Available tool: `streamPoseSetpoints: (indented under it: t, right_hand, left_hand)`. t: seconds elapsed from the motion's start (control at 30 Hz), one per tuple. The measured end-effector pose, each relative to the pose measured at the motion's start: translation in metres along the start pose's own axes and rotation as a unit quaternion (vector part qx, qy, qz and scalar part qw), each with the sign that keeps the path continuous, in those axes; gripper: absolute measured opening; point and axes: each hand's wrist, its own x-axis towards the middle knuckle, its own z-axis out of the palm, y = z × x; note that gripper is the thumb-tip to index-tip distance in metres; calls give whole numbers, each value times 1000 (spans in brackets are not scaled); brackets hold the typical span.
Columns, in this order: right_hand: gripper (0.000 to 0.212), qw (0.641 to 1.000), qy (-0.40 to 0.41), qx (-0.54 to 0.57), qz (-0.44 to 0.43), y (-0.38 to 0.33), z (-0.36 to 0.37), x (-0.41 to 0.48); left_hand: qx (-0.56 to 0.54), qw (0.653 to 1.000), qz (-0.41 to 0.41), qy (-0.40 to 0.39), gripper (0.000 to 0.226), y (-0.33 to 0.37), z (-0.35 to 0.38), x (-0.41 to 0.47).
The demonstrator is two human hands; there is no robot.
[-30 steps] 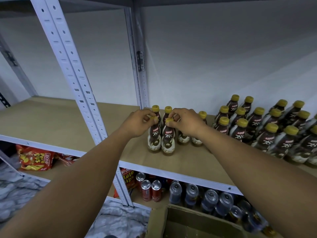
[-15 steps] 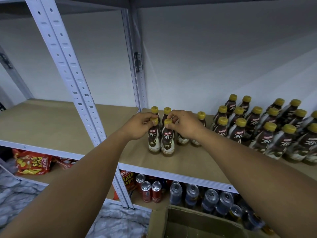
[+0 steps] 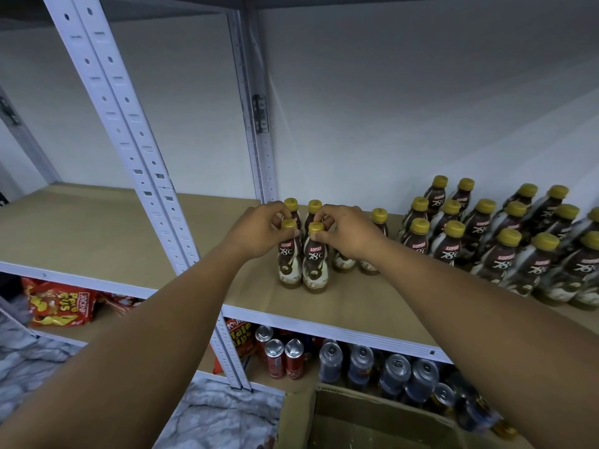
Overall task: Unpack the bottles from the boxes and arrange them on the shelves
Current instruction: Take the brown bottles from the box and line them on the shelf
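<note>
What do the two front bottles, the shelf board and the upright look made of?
The front bottles: probably plastic, glossy printed sleeve, matte yellow caps. The shelf board: matte brown, grainless, likely fibreboard or cardboard. The upright: pale painted metal, punched with holes.

A tan shelf board [image 3: 97,228] edged in white metal runs left to right, carrying a cluster of brown bottles [image 3: 316,260] with yellow caps, upright near its middle, and a larger block of the same bottles [image 3: 505,251] standing in rows at the right, apart from the cluster. The lower shelf [image 3: 301,384] holds red snack bags [image 3: 61,306] at the left and upright drink cans [image 3: 359,364] towards the right. Nearest, a marbled grey floor [image 3: 210,422] shows beside an open cardboard box [image 3: 372,422].
</note>
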Motion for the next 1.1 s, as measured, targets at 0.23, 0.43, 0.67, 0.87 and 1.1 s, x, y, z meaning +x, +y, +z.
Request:
streamPoseSetpoints:
  t: [0.23,0.43,0.67,0.87,1.1]
  right_hand:
    - [27,1000,-4,-6,-3,-1,-1,-1]
    - [26,1000,-5,-5,-2,-1,-1,0]
    - [26,1000,-2,-7,-1,0,1,1]
    - [25,1000,1,-2,-3,3,3,3]
    - [25,1000,-1,11,-1,4,3,3]
  left_hand:
    - [-21,999,21,-22,21,-5,-1,3]
    - [-88,994,10,-71,40,-4,-5,-1]
    - [-13,1000,-2,-1,46,3,-5,-6]
    - [-6,1000,0,-11,38,-4,-3,-9]
    - [-38,999,3,-32,48,-12,-2,-5]
